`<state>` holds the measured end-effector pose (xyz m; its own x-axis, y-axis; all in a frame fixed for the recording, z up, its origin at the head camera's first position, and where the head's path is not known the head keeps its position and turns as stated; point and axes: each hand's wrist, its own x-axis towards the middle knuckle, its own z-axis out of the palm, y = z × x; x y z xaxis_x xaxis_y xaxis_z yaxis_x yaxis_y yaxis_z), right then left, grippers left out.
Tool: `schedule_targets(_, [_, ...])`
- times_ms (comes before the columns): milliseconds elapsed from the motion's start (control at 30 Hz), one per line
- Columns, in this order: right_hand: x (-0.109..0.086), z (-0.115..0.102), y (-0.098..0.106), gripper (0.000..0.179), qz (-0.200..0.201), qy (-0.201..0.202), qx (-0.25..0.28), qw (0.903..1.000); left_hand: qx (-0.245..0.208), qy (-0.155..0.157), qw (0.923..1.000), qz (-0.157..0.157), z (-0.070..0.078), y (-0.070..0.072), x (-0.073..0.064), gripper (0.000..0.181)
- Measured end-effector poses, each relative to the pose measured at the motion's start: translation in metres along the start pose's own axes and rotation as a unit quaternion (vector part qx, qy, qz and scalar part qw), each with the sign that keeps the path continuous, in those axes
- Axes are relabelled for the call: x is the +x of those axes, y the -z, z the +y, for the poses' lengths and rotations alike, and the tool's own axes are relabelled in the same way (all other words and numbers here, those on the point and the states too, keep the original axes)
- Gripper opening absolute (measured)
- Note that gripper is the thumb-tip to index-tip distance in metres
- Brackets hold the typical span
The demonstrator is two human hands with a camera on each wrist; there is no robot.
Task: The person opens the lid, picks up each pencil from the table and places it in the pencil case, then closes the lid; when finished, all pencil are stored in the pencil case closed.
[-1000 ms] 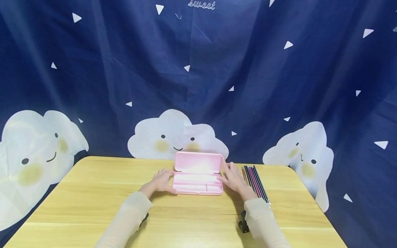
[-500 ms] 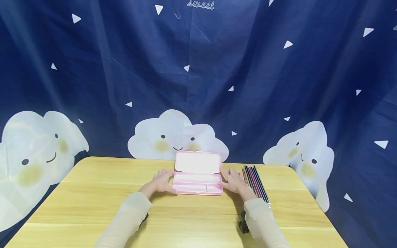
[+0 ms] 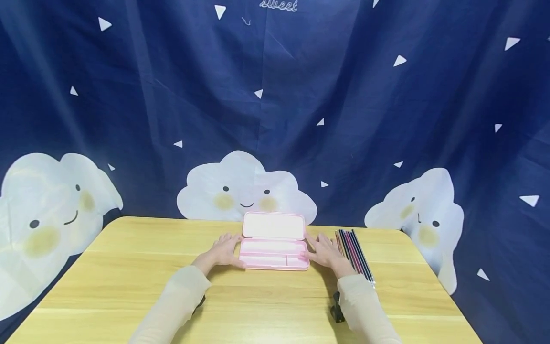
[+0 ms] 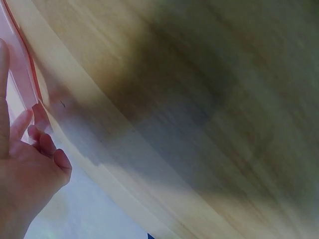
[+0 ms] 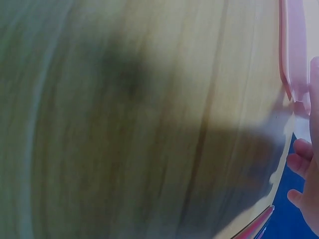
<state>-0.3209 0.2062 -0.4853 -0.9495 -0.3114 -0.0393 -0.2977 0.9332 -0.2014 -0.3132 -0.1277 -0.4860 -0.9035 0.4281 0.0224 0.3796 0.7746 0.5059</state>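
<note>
A pink pencil case [image 3: 263,262] lies on the table in the head view with its lid [image 3: 274,226] raised at the back. Inside its base are a long compartment and a divided front row. My left hand [image 3: 221,251] rests at the left end, thumb by the front corner and fingers toward the hinge. At the right end my right hand [image 3: 325,251] touches the case, its thumb at the rim and a finger stretched toward the hinge corner. Both wrist views show only a strip of the pink case [image 4: 22,64] beside loosely bent fingers.
Several pencils [image 3: 354,253] lie side by side on the wooden table [image 3: 266,310], just right of my right hand and partly hidden by the forearm. Behind the table's back edge hangs a dark blue curtain [image 3: 206,110] printed with clouds and triangles.
The lid has tipped back a little, and its inside now looks paler. My right hand's fingers have come down from the lid's right edge to the hinge corner. The left hand has stayed put.
</note>
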Motion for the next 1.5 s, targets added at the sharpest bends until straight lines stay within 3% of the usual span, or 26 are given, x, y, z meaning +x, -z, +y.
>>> schedule_targets(200, [-0.003,0.001,0.001,0.07,-0.011,-0.004,0.02,0.9997,0.0,0.011,0.9995,-0.029,0.002,0.0,-0.001,0.105])
schedule_targets(733, [-0.005,-0.003,0.003,0.069,-0.023,-0.026,0.081,0.9961,0.017,0.065,0.9932,-0.095,0.008,0.013,0.001,0.098])
schedule_targets(933, [-0.009,-0.007,0.004,0.065,0.019,-0.016,0.081,0.9964,0.017,0.07,0.9921,-0.103,0.011,0.012,0.0,0.097])
schedule_targets(1167, [-0.016,-0.01,0.009,0.059,0.065,0.004,0.119,0.9908,0.012,0.082,0.9912,-0.103,0.013,0.012,-0.002,0.097])
schedule_targets(1500, [-0.028,0.012,0.012,0.056,0.102,-0.039,0.137,0.9846,0.015,0.092,0.9902,-0.104,0.017,0.013,-0.003,0.097])
